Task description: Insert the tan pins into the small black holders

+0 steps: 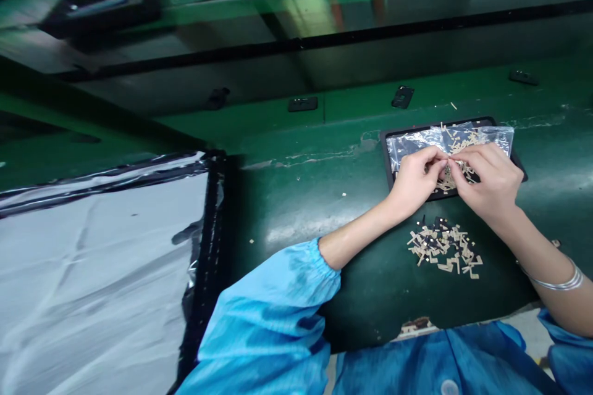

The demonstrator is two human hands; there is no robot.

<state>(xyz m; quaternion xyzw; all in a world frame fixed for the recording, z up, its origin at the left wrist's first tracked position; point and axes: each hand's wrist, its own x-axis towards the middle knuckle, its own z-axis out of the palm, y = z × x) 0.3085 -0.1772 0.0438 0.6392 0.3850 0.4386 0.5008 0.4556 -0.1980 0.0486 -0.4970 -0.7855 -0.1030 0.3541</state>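
Over a black tray point(390, 178), my left hand point(416, 178) and my right hand point(488, 179) meet with thumbs and forefingers pinched. Their fingertips almost touch, and whatever sits between them is too small to make out. Inside the tray lie clear plastic bags point(498, 134) and many small tan pieces point(464, 141), partly hidden by my hands. Nearer to me, a loose pile of small tan and black pieces point(445, 248) is spread on the green table point(296, 197).
A large black-edged box or frame with a white sheet point(102, 278) takes up the left side. Along the back lie a flat black part point(302, 103), another black part point(403, 97) and a dark one point(523, 77). A blurred black bin point(111, 0) stands at upper left.
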